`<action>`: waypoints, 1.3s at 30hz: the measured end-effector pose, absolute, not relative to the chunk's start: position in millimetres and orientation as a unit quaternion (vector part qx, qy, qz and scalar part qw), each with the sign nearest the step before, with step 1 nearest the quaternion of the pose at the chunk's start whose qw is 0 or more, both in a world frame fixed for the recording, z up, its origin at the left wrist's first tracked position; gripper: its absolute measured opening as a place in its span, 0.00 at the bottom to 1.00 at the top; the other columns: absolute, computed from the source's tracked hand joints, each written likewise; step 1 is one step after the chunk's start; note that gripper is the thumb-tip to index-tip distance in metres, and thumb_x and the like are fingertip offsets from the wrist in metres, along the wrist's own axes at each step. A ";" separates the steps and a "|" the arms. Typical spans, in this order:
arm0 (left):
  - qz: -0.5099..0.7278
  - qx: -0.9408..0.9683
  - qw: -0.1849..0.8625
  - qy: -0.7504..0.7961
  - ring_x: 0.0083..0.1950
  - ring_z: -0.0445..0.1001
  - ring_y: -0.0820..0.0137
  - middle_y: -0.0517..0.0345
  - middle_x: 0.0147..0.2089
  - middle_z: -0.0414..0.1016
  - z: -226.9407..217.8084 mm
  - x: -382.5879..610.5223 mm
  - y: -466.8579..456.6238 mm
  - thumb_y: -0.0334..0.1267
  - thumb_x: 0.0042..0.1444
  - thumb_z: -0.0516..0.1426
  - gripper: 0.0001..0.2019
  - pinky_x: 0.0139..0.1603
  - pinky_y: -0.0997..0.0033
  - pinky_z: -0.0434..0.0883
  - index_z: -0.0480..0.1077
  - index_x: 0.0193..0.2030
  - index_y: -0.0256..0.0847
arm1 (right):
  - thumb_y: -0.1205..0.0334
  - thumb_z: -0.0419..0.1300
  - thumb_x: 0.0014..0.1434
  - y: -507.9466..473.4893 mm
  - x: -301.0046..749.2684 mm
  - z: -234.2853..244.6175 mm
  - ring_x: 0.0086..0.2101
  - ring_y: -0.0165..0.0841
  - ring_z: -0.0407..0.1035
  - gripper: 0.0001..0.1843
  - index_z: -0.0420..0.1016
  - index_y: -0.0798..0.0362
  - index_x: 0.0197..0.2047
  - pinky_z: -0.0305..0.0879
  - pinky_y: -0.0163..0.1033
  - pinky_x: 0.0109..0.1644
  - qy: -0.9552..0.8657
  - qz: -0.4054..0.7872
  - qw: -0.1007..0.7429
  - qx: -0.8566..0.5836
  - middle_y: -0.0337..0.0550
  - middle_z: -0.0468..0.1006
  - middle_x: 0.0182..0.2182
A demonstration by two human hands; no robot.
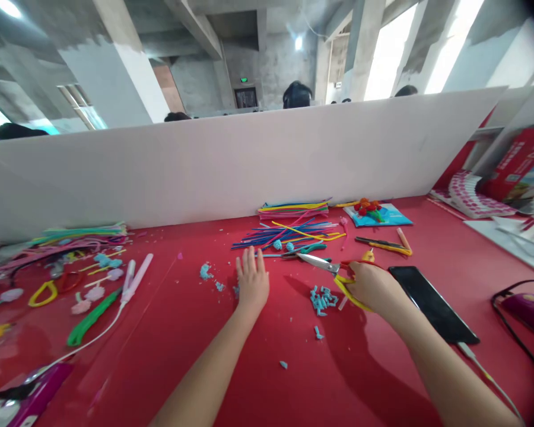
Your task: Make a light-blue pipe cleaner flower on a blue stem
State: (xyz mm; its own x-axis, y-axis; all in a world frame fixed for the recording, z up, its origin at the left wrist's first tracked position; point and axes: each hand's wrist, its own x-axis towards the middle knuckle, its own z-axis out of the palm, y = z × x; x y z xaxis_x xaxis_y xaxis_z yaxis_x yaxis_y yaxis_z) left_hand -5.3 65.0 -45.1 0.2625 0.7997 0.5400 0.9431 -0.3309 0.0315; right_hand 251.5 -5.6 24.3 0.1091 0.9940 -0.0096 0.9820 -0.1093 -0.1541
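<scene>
A red counter (160,367) fronts a white partition (204,160). At right, the right hand (371,286) has its grip closed around the scissors (333,268), near small blue pieces (323,300); the left hand (253,283), grip spread, is beside blue crumbs (205,271).

Red table (160,332), left hand (253,280) palm down, blue fluff (206,271) at its nine o'clock, right hand (370,283) gripping scissors (333,268), blue snippets (323,300) at its eight o'clock, black phone (433,304) between three and four o'clock.
</scene>
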 end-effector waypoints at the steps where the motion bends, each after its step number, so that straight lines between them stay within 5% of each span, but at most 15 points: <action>1: -0.246 -0.770 0.154 -0.568 0.68 0.44 0.49 0.31 0.66 0.48 -42.8 -13.8 68.1 0.30 0.55 0.49 0.28 0.62 0.39 0.47 0.51 0.63 0.29 | 0.57 0.53 0.55 -4.8 252.1 26.0 0.33 0.44 0.73 0.13 0.71 0.57 0.38 0.56 0.39 0.30 -0.675 0.054 0.049 -0.734 0.56 0.78 0.32; 10: -0.257 -0.785 0.146 -0.544 0.66 0.49 0.49 0.31 0.64 0.54 -52.1 -51.9 73.7 0.42 0.56 0.52 0.28 0.62 0.41 0.48 0.55 0.61 0.29 | 0.64 0.59 0.51 43.1 221.2 30.4 0.43 0.40 0.70 0.18 0.70 0.57 0.46 0.63 0.38 0.42 -0.789 0.076 0.011 -0.609 0.51 0.75 0.42; 16: -0.280 -0.803 0.105 -0.515 0.63 0.57 0.52 0.37 0.60 0.62 -45.4 -87.0 81.7 0.39 0.56 0.50 0.20 0.62 0.44 0.50 0.64 0.54 0.33 | 0.57 0.55 0.61 67.0 217.2 13.6 0.41 0.34 0.69 0.15 0.68 0.56 0.48 0.67 0.46 0.44 -0.827 0.120 -0.028 -0.548 0.45 0.72 0.44; 22: -0.342 -0.770 0.067 -0.534 0.58 0.63 0.56 0.41 0.56 0.65 -20.6 -54.8 89.2 0.38 0.57 0.50 0.16 0.57 0.53 0.61 0.65 0.52 0.37 | 0.58 0.58 0.58 78.9 213.5 4.8 0.42 0.35 0.69 0.18 0.67 0.56 0.50 0.66 0.42 0.44 -0.840 0.132 -0.018 -0.525 0.47 0.72 0.45; 26: -0.383 -0.735 0.011 -0.559 0.35 0.73 0.67 0.52 0.34 0.74 -8.2 -26.0 100.4 0.40 0.61 0.46 0.12 0.36 0.71 0.68 0.68 0.36 0.40 | 0.60 0.62 0.51 79.0 218.3 13.4 0.42 0.38 0.69 0.17 0.71 0.55 0.44 0.64 0.37 0.43 -0.847 0.102 -0.016 -0.522 0.47 0.74 0.42; 30: -0.413 -0.693 -0.040 -0.589 0.23 0.68 0.71 0.58 0.20 0.68 -13.0 -18.7 103.5 0.41 0.61 0.46 0.17 0.24 0.75 0.60 0.64 0.23 0.41 | 0.57 0.54 0.61 91.7 214.4 26.0 0.40 0.35 0.69 0.12 0.72 0.55 0.41 0.66 0.42 0.44 -0.825 0.055 -0.015 -0.563 0.46 0.74 0.39; 36: -0.484 -0.623 -0.073 -0.610 0.33 0.73 0.68 0.56 0.32 0.73 -33.8 -25.1 107.7 0.28 0.57 0.45 0.11 0.33 0.71 0.66 0.63 0.43 0.41 | 0.58 0.54 0.61 145.9 168.8 28.7 0.44 0.35 0.68 0.16 0.66 0.54 0.51 0.67 0.47 0.46 -0.829 -0.004 0.004 -0.560 0.47 0.69 0.49; 39: -0.506 -0.617 -0.074 -0.598 0.42 0.72 0.65 0.52 0.39 0.71 -39.2 -23.2 110.9 0.25 0.52 0.46 0.13 0.41 0.66 0.68 0.62 0.43 0.41 | 0.58 0.54 0.61 174.0 149.3 22.3 0.44 0.35 0.68 0.16 0.67 0.54 0.51 0.67 0.46 0.46 -0.834 -0.028 -0.020 -0.551 0.47 0.69 0.49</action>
